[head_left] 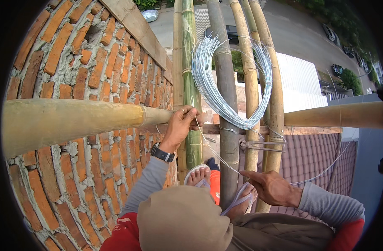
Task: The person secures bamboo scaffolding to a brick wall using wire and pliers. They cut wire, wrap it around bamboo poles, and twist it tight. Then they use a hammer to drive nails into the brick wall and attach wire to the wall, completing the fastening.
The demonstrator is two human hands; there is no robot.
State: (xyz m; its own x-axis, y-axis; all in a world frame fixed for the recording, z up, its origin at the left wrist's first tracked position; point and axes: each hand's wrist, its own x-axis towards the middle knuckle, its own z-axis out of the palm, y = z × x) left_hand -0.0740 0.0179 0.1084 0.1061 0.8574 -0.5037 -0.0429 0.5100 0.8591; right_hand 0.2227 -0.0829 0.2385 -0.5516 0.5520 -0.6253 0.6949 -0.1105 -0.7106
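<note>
My left hand (183, 124), with a dark watch at its wrist, pinches a thin wire (217, 156) beside the green bamboo pole (190, 58), where a level bamboo pole (78, 119) comes in from the left. The wire slants down to my right hand (271, 187), whose fingers are closed on it. Past the right hand the strand curves off to the right. A large coil of silvery wire (202, 67) hangs over the upright poles beyond my hands. Metal pincers (253, 144) rest across the poles just below the coil.
A rough brick wall (91, 167) rises at the left. My sandalled feet (198, 176) stand among the bamboo poles, high above a street (283, 29) with parked cars. Tiled roofing (308, 157) and a white roof (300, 77) lie below at the right.
</note>
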